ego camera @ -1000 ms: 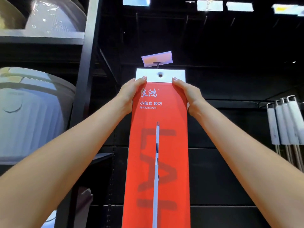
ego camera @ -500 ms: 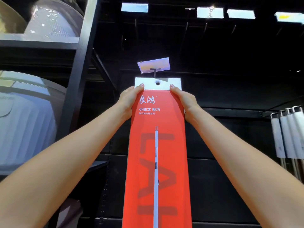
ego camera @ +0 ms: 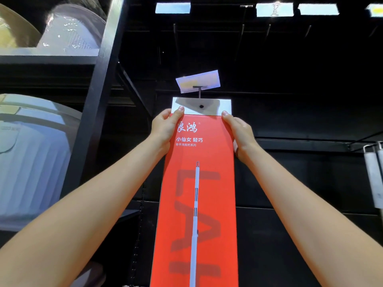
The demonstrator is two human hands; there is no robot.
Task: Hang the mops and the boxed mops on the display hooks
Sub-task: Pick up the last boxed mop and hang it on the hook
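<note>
A tall red boxed mop (ego camera: 196, 204) with a white top tab stands upright in front of me. My left hand (ego camera: 165, 127) grips its upper left edge and my right hand (ego camera: 238, 131) grips its upper right edge. The hole in the tab sits at the tip of a black display hook (ego camera: 200, 94), which carries a tilted price tag holder (ego camera: 198, 81) just above the box. Whether the hook passes through the hole I cannot tell.
A black shelf upright (ego camera: 97, 100) runs on the left, with pale plastic tubs (ego camera: 31, 162) on its shelves. Several grey mops (ego camera: 373, 172) hang at the right edge. The black back wall (ego camera: 290, 183) lies behind the box.
The view has shifted a little to the right, so the box and tag appear lower. Both hands keep the same hold on the box top.
</note>
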